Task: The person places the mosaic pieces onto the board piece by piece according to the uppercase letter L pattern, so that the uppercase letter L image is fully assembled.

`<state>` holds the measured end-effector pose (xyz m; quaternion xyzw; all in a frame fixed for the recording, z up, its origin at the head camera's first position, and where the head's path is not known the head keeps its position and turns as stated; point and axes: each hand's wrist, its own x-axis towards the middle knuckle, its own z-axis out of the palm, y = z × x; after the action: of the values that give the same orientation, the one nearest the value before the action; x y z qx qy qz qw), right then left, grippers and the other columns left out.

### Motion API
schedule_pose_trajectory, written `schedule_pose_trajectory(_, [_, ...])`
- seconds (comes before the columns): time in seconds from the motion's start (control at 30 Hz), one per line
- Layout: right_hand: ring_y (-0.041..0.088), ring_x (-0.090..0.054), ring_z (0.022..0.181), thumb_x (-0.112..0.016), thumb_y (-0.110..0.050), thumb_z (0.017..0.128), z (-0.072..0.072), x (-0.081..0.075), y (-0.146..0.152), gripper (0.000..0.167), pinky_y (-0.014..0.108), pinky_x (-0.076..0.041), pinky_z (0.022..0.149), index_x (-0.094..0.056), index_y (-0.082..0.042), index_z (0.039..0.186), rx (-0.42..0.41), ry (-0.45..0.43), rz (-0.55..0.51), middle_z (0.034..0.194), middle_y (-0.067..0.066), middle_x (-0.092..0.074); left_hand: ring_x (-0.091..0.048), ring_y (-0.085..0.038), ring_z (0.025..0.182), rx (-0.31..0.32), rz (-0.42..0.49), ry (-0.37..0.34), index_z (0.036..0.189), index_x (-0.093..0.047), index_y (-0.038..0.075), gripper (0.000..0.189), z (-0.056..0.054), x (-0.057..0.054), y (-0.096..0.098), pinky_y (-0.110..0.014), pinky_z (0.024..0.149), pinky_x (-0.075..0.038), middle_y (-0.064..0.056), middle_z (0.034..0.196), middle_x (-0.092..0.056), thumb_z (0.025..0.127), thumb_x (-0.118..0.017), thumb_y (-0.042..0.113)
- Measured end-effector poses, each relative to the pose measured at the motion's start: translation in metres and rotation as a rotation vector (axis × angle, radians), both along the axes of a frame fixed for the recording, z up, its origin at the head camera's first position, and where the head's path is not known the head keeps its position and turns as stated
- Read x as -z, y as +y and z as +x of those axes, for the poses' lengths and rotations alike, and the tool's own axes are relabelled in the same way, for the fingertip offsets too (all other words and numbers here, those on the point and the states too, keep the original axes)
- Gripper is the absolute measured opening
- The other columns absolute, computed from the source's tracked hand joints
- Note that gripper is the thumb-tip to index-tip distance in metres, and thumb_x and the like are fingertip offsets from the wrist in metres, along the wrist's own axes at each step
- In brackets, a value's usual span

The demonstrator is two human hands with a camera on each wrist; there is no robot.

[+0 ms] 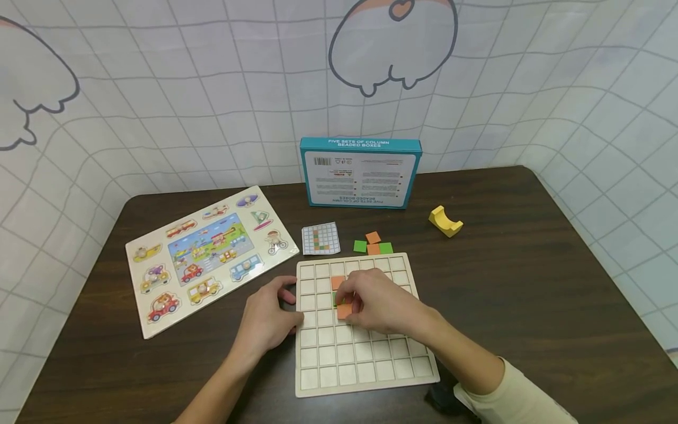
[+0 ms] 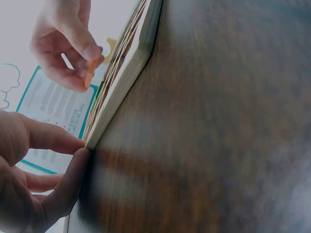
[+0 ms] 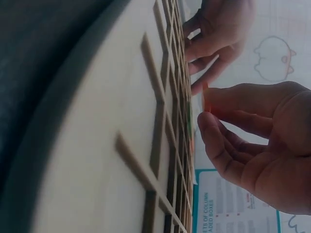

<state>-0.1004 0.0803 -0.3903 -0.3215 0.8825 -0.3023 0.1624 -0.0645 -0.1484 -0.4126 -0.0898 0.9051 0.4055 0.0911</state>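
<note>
Over the pale wooden grid board (image 1: 365, 353), right hand (image 1: 378, 300) pinches thin orange square tile (image 2: 91, 74); left hand (image 1: 267, 318) grips board's left edge.

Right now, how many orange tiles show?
4: one orange tile on the grid board, another pinched by the right hand, two beyond the board; more may be hidden.

It's looking like some play nook tbh, can't tell if it's in a home. Wrinkly sheeting (image 1: 238, 94) with cartoon outlines is hanging from 9 round to 3 o'clock of the dark counter (image 1: 529, 271), where a vehicle puzzle (image 1: 212, 256) is lying at 9 and a tile board (image 1: 364, 351) at 6.
</note>
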Motion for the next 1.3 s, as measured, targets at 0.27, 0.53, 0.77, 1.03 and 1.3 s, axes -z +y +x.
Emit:
schedule_pose_trajectory(0.27, [0.005,-0.056,0.072,-0.081,-0.003,0.08,0.0003,0.0036,-0.0035,0.019,0.022,-0.049,0.067,-0.077,-0.011,0.097,-0.037,-0.012,-0.021,0.088,-0.002,-0.067,-0.061,-0.012,0.053,-0.001,-0.001,-0.01,0.136,-0.064,0.008,0.068,-0.0009,-0.0003,-0.0003,-0.029,0.053,-0.047,-0.006,0.097,-0.066,0.069,-0.073,0.0])
schedule_pose_trajectory(0.53, [0.004,-0.055,0.07,-0.078,0.001,0.078,0.0,0.0052,-0.0062,0.02,0.021,-0.049,0.067,-0.076,-0.009,0.095,-0.061,0.02,-0.031,0.085,-0.001,-0.068,-0.061,-0.013,0.053,-0.005,0.0,-0.01,0.136,-0.064,0.009,0.068,-0.0011,-0.0002,-0.0018,-0.029,0.053,-0.047,-0.006,0.097,-0.066,0.069,-0.073,0.0])
schedule_pose_trajectory(0.77, [0.004,-0.052,0.07,-0.078,0.001,0.079,0.0018,0.0073,-0.0048,0.019,0.023,-0.046,0.07,-0.075,-0.009,0.095,-0.054,0.037,-0.013,0.083,-0.001,-0.065,-0.061,-0.013,0.052,-0.004,0.014,-0.013,0.136,-0.063,0.009,0.067,-0.0011,0.001,-0.0008,-0.03,0.053,-0.047,-0.006,0.097,-0.066,0.07,-0.072,0.0])
schedule_pose_trajectory(1.03, [0.005,-0.051,0.071,-0.077,0.003,0.078,0.0019,0.009,-0.0032,0.02,0.023,-0.046,0.07,-0.075,-0.009,0.094,-0.046,0.06,-0.016,0.082,-0.001,-0.063,-0.061,-0.012,0.052,0.001,-0.007,0.001,0.135,-0.064,0.009,0.068,-0.0004,0.0008,-0.0011,-0.029,0.056,-0.046,-0.004,0.097,-0.067,0.068,-0.072,0.001])
schedule_pose_trajectory(1.3, [0.004,-0.053,0.072,-0.077,0.004,0.078,0.0012,0.0103,-0.0039,0.021,0.023,-0.047,0.072,-0.076,-0.008,0.095,-0.049,0.055,-0.02,0.084,0.0,-0.066,-0.061,-0.012,0.052,0.0,0.001,0.0,0.135,-0.064,0.009,0.068,-0.0007,0.0007,-0.0006,-0.029,0.056,-0.046,-0.005,0.096,-0.067,0.069,-0.073,0.001])
